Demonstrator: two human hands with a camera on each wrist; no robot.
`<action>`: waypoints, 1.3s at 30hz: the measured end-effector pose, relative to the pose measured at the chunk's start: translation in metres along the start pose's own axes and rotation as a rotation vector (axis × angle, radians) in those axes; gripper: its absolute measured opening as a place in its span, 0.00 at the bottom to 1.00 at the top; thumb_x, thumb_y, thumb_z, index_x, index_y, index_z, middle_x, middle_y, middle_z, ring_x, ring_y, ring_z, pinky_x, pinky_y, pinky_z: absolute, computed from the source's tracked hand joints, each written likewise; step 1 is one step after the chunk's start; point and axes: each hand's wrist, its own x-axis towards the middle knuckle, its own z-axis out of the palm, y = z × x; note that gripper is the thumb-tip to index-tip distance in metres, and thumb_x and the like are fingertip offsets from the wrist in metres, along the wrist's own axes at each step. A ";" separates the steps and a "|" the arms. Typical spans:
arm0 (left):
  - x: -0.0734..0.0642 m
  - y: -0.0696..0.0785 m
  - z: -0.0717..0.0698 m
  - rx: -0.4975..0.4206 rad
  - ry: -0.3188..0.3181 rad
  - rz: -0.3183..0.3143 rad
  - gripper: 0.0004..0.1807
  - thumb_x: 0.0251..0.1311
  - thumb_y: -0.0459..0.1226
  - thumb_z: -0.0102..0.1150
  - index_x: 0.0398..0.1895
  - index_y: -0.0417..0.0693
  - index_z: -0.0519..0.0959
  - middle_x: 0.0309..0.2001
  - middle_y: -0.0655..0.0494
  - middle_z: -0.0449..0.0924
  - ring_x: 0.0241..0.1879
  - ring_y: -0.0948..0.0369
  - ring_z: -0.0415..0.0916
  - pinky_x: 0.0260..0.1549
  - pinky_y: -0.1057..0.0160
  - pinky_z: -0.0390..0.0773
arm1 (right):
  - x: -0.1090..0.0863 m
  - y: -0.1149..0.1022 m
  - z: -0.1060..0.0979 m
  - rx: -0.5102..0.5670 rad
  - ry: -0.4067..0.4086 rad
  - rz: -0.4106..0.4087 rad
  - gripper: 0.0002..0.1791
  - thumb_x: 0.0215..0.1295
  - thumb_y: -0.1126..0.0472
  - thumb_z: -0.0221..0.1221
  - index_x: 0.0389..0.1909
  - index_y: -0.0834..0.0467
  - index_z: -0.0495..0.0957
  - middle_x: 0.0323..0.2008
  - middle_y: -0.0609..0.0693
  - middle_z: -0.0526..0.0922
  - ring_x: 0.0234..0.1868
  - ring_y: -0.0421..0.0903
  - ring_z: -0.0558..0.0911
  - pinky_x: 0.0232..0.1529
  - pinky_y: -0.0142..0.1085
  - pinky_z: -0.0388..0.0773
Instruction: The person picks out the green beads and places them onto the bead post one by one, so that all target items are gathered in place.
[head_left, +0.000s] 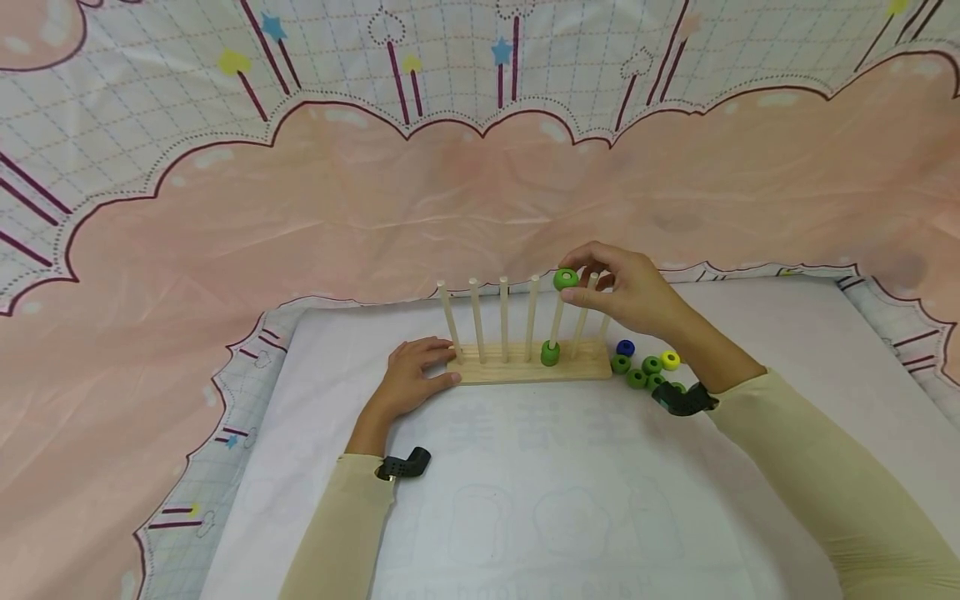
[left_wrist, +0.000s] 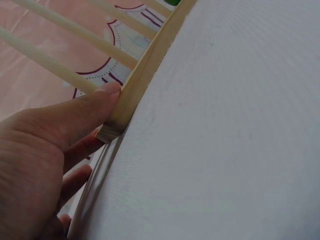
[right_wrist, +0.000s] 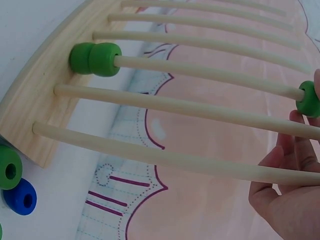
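A wooden peg stand (head_left: 495, 374) with several upright pegs stands on the white tabletop. My left hand (head_left: 408, 377) holds its left end, the thumb (left_wrist: 107, 90) on the base and the other fingers around the end. Up at the top of the third peg from the right, my right hand (head_left: 628, 290) pinches a green bead (head_left: 566, 279) between thumb and fingers. That bead is on the peg's tip, with the peg end showing in its hole. Two stacked green beads (right_wrist: 95, 59) sit at the bottom of the same peg.
Right of the stand lie several loose green beads (head_left: 636, 379), a blue bead (head_left: 626, 348) and a yellow bead (head_left: 671, 360), partly under the right forearm. A patterned pink cloth (head_left: 375, 217) rises behind the table. Each wrist wears a black camera (head_left: 405, 464).
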 end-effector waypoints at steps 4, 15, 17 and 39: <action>0.000 0.000 0.000 -0.004 -0.005 -0.008 0.28 0.61 0.50 0.70 0.63 0.50 0.82 0.69 0.50 0.75 0.75 0.49 0.63 0.76 0.38 0.45 | 0.000 0.002 0.000 -0.009 -0.002 -0.001 0.18 0.66 0.55 0.69 0.55 0.49 0.80 0.50 0.44 0.83 0.47 0.43 0.78 0.50 0.39 0.77; 0.001 -0.001 0.000 -0.025 -0.014 -0.031 0.28 0.61 0.49 0.70 0.63 0.49 0.82 0.70 0.51 0.75 0.75 0.49 0.62 0.77 0.40 0.43 | 0.001 -0.002 0.000 0.001 -0.007 0.025 0.17 0.68 0.54 0.68 0.56 0.49 0.79 0.53 0.47 0.83 0.47 0.43 0.78 0.54 0.45 0.75; 0.002 -0.001 0.000 -0.027 -0.012 -0.029 0.28 0.61 0.49 0.70 0.63 0.49 0.82 0.70 0.51 0.75 0.75 0.49 0.62 0.77 0.39 0.43 | 0.001 -0.001 0.000 0.003 -0.007 0.026 0.17 0.68 0.55 0.68 0.56 0.49 0.79 0.53 0.47 0.83 0.47 0.43 0.78 0.54 0.44 0.75; 0.003 -0.004 0.000 -0.038 -0.009 -0.017 0.28 0.61 0.49 0.70 0.63 0.48 0.82 0.69 0.51 0.75 0.76 0.50 0.61 0.77 0.37 0.42 | -0.004 0.006 -0.013 0.060 -0.002 0.083 0.21 0.69 0.50 0.66 0.59 0.51 0.77 0.54 0.43 0.81 0.53 0.41 0.76 0.47 0.37 0.75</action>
